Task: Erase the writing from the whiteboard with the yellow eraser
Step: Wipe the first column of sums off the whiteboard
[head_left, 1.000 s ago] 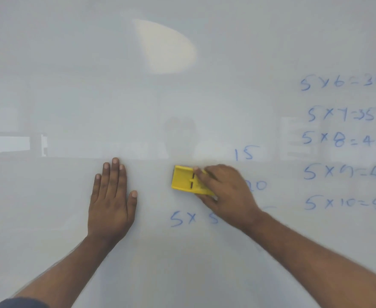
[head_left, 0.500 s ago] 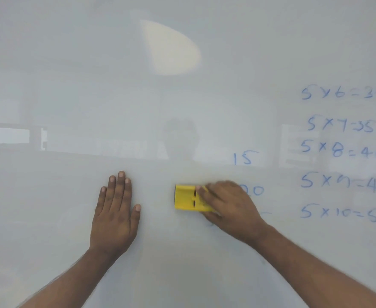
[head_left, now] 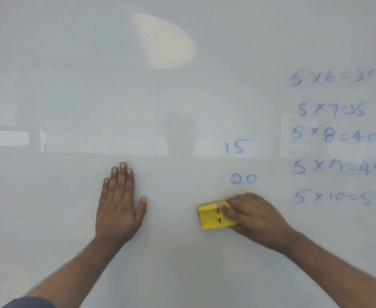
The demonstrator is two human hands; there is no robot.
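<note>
The whiteboard (head_left: 71, 218) fills the whole view. My right hand (head_left: 255, 216) presses the yellow eraser (head_left: 211, 216) flat against the board, low and right of centre, fingers over its right half. Blue writing remains: "15" (head_left: 237, 147) and "20" (head_left: 242, 180) just above the eraser, and a column of sums from "5x6=30" (head_left: 333, 77) down to "5x10=50" (head_left: 338, 197) at the right. My left hand (head_left: 119, 205) lies flat on the board, fingers spread slightly, left of the eraser and apart from it.
A bright oval light reflection (head_left: 164, 41) shows on the upper board, and a faint room reflection crosses the middle. The board's left half and bottom carry no writing.
The eraser and my right hand have slid down and to the right. The "5x5" line below it has been wiped away, and "20" is now uncovered. My left hand stays flat.
</note>
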